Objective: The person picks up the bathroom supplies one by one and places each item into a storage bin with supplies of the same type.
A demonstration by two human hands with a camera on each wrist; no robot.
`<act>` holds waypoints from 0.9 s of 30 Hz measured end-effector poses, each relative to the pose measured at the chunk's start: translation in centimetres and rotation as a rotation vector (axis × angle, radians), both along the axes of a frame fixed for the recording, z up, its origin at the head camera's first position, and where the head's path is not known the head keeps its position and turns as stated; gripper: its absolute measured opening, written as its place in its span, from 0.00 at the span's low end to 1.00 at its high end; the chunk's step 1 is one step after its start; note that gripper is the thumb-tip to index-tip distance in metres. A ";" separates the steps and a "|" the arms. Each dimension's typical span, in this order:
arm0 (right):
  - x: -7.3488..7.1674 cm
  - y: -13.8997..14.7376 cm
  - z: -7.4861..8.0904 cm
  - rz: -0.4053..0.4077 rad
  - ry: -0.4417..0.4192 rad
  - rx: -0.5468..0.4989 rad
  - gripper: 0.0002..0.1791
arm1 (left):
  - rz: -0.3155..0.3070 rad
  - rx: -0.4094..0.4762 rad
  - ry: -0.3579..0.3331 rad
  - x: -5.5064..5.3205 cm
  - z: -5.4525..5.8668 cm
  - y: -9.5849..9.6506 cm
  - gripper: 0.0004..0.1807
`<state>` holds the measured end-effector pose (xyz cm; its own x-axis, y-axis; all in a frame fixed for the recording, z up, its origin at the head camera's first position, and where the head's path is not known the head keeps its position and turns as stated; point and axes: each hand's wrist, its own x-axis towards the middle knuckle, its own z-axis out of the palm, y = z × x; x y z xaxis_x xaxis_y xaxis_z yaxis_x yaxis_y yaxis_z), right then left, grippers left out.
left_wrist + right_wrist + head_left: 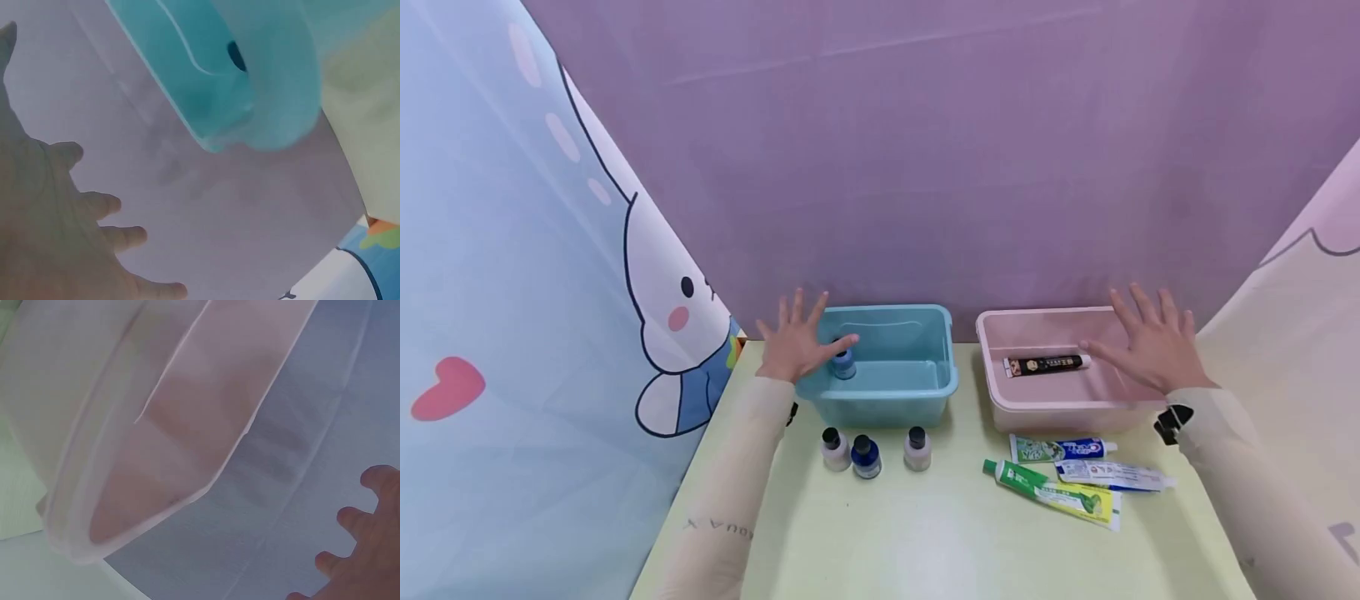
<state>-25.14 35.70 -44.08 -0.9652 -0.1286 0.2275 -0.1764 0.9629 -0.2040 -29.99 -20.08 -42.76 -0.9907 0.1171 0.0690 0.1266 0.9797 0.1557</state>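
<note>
My left hand (795, 346) hovers with spread fingers over the left end of a blue basin (891, 410), holding nothing. Inside that basin a small blue bottle (844, 364) with a dark cap stands partly behind my thumb. On the other side my right hand (1157, 348) is also spread and holds nothing, above the right end of a pink basin (1067, 417). A black toothpaste tube (1047, 365) lies in the pink basin, its white cap near my right thumb. Both wrist views show the hands with fingers apart beside the basin rims.
In front of the blue basin stand two pale bottles (917, 450) and a dark blue bottle (866, 458), all black-capped. Before the pink basin lie a green-and-yellow tube (1056, 492), a green-and-blue tube (1060, 450) and a white tube (1112, 476). A purple curtain (925, 167) hangs behind the table.
</note>
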 end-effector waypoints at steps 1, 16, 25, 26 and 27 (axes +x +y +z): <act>0.2 0.0 0.0 0.001 0.000 -0.002 0.58 | -0.002 0.012 0.004 0.3 0.0 0.2 0.59; 3.5 -1.3 0.6 -0.008 0.086 -0.078 0.46 | -0.098 0.212 0.148 4.1 -0.6 4.4 0.43; 5.6 -1.7 -0.3 0.052 0.199 -0.114 0.28 | -0.147 0.489 0.222 6.2 -2.1 7.3 0.21; 5.9 -1.8 -0.4 0.058 0.210 -0.119 0.28 | -0.147 0.509 0.228 6.5 -2.3 7.7 0.19; 6.1 -1.8 -0.6 0.063 0.216 -0.128 0.27 | -0.148 0.528 0.236 6.8 -2.4 8.2 0.18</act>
<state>-19.06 33.91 -44.65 -0.8835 -0.1439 0.4458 -0.2882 0.9172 -0.2750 -23.24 -11.90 -45.21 -0.9173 0.1431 0.3715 0.3464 0.7466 0.5679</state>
